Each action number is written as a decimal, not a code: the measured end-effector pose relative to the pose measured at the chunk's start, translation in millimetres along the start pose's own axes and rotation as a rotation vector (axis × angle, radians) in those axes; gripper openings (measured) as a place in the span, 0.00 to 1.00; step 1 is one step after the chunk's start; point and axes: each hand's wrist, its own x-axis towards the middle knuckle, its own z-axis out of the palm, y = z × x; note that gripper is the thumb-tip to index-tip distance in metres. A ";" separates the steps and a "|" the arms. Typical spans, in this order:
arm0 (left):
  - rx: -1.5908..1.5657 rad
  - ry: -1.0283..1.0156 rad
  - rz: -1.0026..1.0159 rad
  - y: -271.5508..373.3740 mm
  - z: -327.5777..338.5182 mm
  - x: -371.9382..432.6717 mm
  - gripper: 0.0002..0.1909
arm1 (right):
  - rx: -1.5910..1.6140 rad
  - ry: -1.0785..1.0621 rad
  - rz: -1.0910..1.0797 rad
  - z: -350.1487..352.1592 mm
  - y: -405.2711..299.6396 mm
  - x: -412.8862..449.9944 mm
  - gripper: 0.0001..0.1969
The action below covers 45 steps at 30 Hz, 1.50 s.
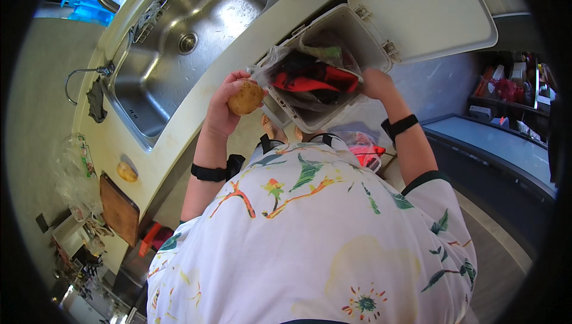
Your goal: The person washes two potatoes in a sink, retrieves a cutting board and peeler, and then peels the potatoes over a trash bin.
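Note:
A brown-yellow potato (246,97) rests in the grip of my left hand (225,105), beside the left rim of an open white bin (308,120). Clear plastic bag film (273,58) bunches at the bin's rim right by those fingertips. Inside the bin lies a red and black wrapper or bag (317,78) among other plastic. My right hand (377,85) is curled at the bin's opposite rim; its fingertips are partly hidden, so what they grip is unclear. A second potato (127,172) sits on the counter, to the left.
A stainless steel sink (156,87) with wet walls is set in the pale counter (178,118). The bin's lid (424,11) stands swung back. A wooden cutting board (119,208) lies near the counter edge. A plastic bag with red contents (364,150) is on the floor.

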 end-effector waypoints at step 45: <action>2.068 -0.074 -0.313 -66.9 77.3 122.8 0.28 | 1.684 0.589 0.179 -9.3 0.4 -33.6 0.09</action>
